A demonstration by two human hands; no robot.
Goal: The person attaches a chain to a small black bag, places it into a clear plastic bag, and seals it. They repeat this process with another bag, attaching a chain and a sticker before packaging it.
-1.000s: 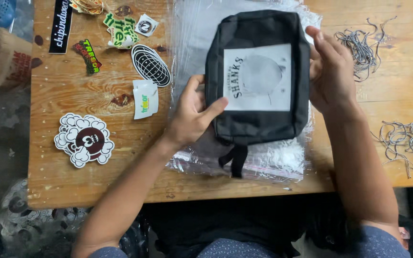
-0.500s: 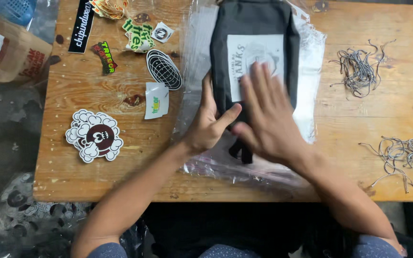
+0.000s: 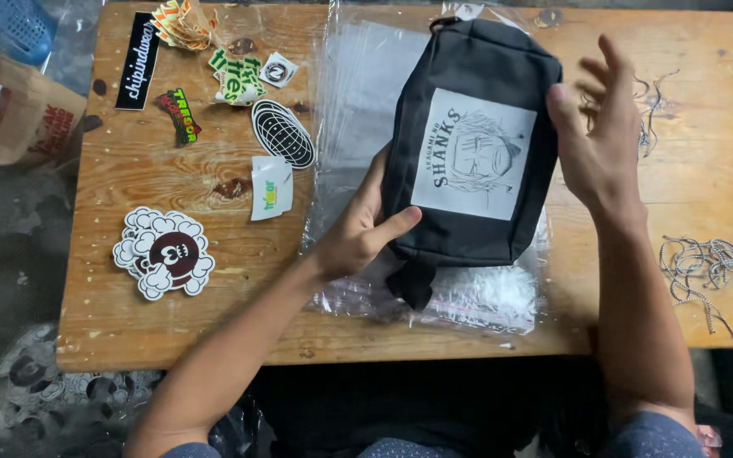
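A: Entry, head view. Black pouch (image 3: 468,144) with a white printed panel lies tilted on a stack of clear plastic bags (image 3: 366,102) on the wooden worktop (image 3: 171,331). What changed?

B: Half a second ago the right hand lay flat across the pouch's printed face. Now the right hand (image 3: 600,140) is lifted clear, fingers spread, hovering just beside the pouch's right edge; its grip is apart and holds nothing. A second ago the pouch sat squarer; it is now skewed, top end toward the far edge.

A: Meaning?

B: Judgement only: the pressing or smoothing stroke looks finished, and the pouch is held by one hand alone.

A: Left side?

B: Left hand (image 3: 358,233) is clamped on the pouch's lower left edge, thumb on top, fingers tucked under. Whether it lifts that edge off the plastic, cannot tell.

A: Surroundings?

B: Stickers (image 3: 163,252) lie scattered well left of the pouch; bundles of cord (image 3: 706,263) lie near the right forearm; a brown paper bag (image 3: 10,110) sits off the worktop's left end.
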